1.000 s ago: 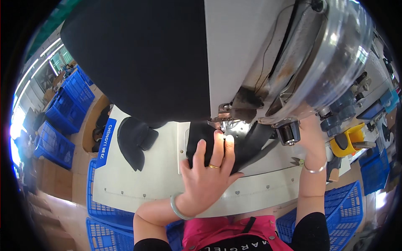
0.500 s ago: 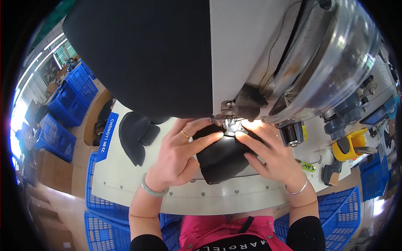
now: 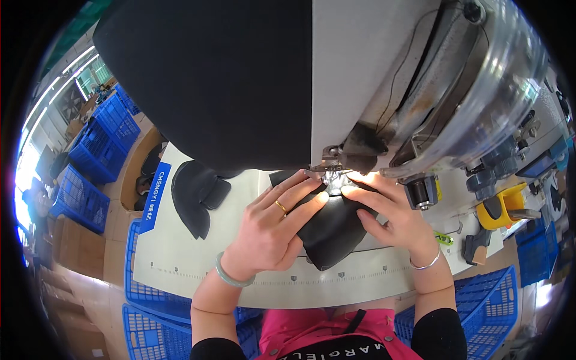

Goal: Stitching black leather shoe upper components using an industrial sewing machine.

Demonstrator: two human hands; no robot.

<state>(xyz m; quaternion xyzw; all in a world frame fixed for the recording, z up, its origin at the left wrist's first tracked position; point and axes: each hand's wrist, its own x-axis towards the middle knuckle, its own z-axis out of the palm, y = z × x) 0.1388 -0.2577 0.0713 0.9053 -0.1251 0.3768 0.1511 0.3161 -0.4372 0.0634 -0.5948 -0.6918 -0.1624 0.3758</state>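
Material [image 3: 331, 235] lies under the left hand [image 3: 265, 233] and right hand [image 3: 401, 221], both unclenched, pressing it at the sewing machine [image 3: 354, 78]. Black pieces [image 3: 193, 198] rest leftward on the tabletop [image 3: 171, 246].

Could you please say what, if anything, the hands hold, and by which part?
The left hand and right hand hold down the black leather-like piece by its opposite sides, at the sewing machine.

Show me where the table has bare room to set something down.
Bare pale tabletop lies between the black pieces and the left hand, and along the front edge. It's crowded under the sewing machine, where the left and right hand rest on black material, and around the yellow holder.
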